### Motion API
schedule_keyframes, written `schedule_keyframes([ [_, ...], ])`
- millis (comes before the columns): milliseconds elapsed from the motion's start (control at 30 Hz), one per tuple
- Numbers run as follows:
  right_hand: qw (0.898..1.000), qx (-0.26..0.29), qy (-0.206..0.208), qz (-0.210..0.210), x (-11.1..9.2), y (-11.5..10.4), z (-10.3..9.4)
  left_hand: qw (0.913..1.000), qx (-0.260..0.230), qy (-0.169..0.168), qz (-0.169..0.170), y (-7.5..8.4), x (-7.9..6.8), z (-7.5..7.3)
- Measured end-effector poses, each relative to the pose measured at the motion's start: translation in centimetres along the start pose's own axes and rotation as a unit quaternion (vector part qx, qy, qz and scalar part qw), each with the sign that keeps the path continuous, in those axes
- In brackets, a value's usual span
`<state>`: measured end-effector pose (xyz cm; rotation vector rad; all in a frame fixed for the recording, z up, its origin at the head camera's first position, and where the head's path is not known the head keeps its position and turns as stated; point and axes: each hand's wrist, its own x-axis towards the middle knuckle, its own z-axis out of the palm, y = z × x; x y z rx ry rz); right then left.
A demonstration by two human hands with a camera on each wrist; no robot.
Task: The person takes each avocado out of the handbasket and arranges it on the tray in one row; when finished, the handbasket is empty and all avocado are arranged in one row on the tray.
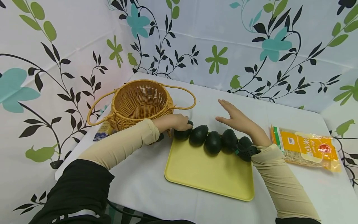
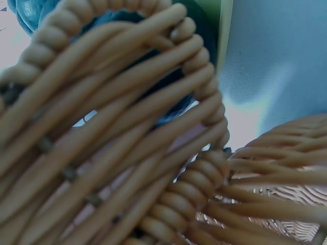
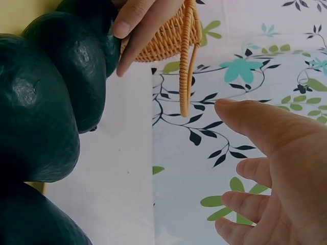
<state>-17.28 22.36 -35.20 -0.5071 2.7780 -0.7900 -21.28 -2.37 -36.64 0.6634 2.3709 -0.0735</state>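
Note:
Several dark green avocados [image 1: 212,143] lie in a row along the far edge of a yellow tray [image 1: 207,177]. My left hand [image 1: 179,122] reaches across beside the wicker basket [image 1: 145,93] and holds the leftmost avocado [image 1: 183,134], its fingers over the top. In the right wrist view, the left fingertips [image 3: 122,29] sit right at that avocado's end. A wicker handle [image 2: 117,117] fills much of the left wrist view and hides the left hand. My right hand [image 1: 236,119] hovers beyond the row, fingers spread, holding nothing.
An orange and clear food bag [image 1: 307,149] lies to the right of the tray. Partly behind the basket is another packet [image 1: 103,130]. A dark object [image 1: 160,137] shows beneath the left forearm. Patterned cloth [image 1: 181,37] hangs behind the white table.

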Motion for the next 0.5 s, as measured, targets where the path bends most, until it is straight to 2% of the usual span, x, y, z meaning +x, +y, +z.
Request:
schedule_keyframes([
  [233,1.000,-0.002,0.003,0.001,-0.2,0.1,0.0,0.9995,-0.016,0.017,0.021,-0.1,0.0,-0.4],
  [500,1.000,-0.004,0.003,0.007,-0.2,0.1,-0.1,0.9957,-0.036,0.036,0.078,-0.6,-0.7,-1.4],
])
